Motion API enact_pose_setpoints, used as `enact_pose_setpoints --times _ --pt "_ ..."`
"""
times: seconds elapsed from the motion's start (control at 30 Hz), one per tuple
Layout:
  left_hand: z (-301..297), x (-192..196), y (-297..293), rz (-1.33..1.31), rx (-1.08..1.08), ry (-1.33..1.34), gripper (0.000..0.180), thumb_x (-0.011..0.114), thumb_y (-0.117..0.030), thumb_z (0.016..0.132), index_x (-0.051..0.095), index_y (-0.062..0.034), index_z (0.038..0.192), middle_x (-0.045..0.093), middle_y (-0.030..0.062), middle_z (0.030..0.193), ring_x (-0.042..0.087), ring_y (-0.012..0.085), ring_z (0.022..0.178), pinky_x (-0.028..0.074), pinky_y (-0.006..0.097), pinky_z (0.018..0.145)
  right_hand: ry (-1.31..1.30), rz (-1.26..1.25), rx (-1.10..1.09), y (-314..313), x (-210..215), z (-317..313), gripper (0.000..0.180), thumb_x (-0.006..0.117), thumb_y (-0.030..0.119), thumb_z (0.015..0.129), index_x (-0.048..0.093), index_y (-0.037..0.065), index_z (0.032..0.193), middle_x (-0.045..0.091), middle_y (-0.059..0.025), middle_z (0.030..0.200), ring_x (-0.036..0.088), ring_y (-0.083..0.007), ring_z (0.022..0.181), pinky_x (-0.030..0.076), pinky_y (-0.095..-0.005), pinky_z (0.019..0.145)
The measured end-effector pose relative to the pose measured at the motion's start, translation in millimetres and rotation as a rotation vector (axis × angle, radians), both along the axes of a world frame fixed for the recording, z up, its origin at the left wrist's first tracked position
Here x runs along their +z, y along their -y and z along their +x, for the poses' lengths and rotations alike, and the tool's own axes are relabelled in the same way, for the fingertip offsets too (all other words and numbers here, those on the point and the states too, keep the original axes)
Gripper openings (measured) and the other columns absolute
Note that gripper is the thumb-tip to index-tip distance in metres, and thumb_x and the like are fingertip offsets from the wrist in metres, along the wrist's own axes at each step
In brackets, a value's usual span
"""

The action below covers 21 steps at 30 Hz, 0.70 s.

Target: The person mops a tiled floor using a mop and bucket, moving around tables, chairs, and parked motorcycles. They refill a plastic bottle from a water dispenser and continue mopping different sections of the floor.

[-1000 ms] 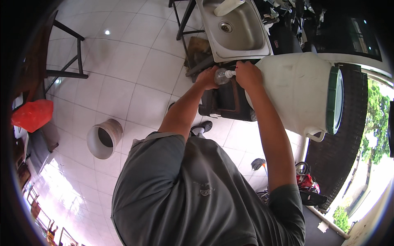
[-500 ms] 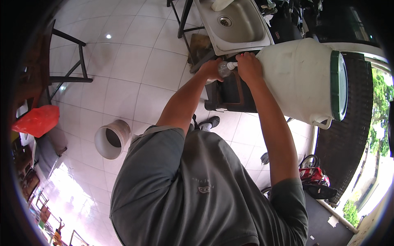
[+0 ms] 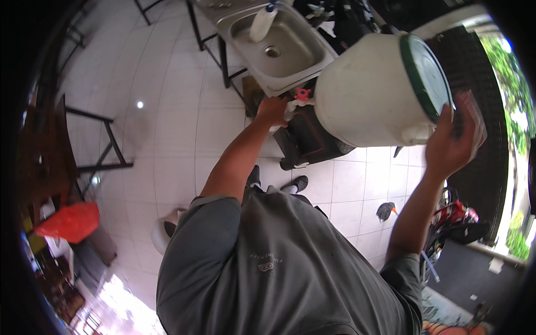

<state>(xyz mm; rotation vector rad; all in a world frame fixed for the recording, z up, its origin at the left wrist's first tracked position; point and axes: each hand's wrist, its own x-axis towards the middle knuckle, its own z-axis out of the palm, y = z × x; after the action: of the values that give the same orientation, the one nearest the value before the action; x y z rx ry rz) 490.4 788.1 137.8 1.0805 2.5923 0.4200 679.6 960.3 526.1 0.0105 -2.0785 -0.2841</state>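
The big white drum-shaped water container (image 3: 371, 92) is lying tipped on its side, its green-rimmed lid (image 3: 429, 75) facing to your right and its small red tap (image 3: 302, 94) pointing left toward the sink. It is sitting high in the view, above a dark cabinet-like stand (image 3: 307, 139) and just right of the steel sink (image 3: 276, 47).

Your left hand (image 3: 272, 110) is reaching out to the tap end of the container. Its fingers are curling closed around the white spout piece just under the red tap, so that grip is looking shut on the fitting, though the fingertips themselves are hidden behind the hand.

Your right hand (image 3: 449, 145) is pressing against the lid end, low on the rim. The palm is lying flat and the fingers are spreading wide along the green edge; it is bracing the container rather than wrapping around anything.

In the sink, a white bottle with a blue top (image 3: 261, 23) is lying against the basin wall. The sink is standing on a dark metal frame over a floor of pale tiles (image 3: 167, 123).

Your own grey shirt (image 3: 279, 268) is filling the lower middle, with a dark shoe (image 3: 298, 183) showing below the stand. A black metal frame (image 3: 103, 151) is standing on the tiles at the left, and a red plastic bag (image 3: 70, 221) is resting near it. Lower left, a pale round pot (image 3: 164, 231) is peeking out beside your shoulder. On the right, a dark woven mat (image 3: 491, 167) is stretching along the floor, with greenery (image 3: 513, 117) beyond it.
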Motion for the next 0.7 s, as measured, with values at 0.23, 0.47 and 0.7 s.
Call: enact_pose_setpoints --times 0.23,0.47,0.7 --pt "-12.4 2.5 15.2 0.074 -0.095 -0.309 0.097 0.086 -0.054 0.051 0.049 -0.0177 0.133 0.038 0.0137 0.144 0.028 0.0351 0.139 0.027 0.05 0.113 0.107 -0.288 -0.263 -100.7 -50.2 -46.1 0.047 0.069 0.049 0.081 0.068 0.011 0.108 0.065 -0.0127 0.114 0.058 -0.0341 0.107 0.044 -0.0479 0.092" --pt "-4.8 17.7 -23.9 -0.022 -0.153 -0.115 0.119 0.09 -0.046 0.049 0.028 -0.0137 0.146 0.032 0.0167 0.15 0.024 0.0377 0.142 0.024 0.064 0.107 -0.101 -0.529 -0.209 -89.7 -45.4 -25.3 0.031 0.066 0.038 0.075 0.071 0.009 0.083 0.069 -0.011 0.086 0.06 -0.0326 0.097 0.04 -0.0471 0.091" --pt "-4.2 1.4 -30.4 -0.057 -0.084 -0.107 0.118 0.089 -0.048 0.053 0.028 -0.0079 0.146 0.034 0.0162 0.15 0.027 0.0359 0.141 0.024 0.06 0.11 -0.172 -0.542 -0.124 -91.5 -44.5 -19.7 0.024 0.066 0.032 0.075 0.068 0.009 0.079 0.068 -0.0082 0.085 0.06 -0.0281 0.091 0.04 -0.0431 0.091"
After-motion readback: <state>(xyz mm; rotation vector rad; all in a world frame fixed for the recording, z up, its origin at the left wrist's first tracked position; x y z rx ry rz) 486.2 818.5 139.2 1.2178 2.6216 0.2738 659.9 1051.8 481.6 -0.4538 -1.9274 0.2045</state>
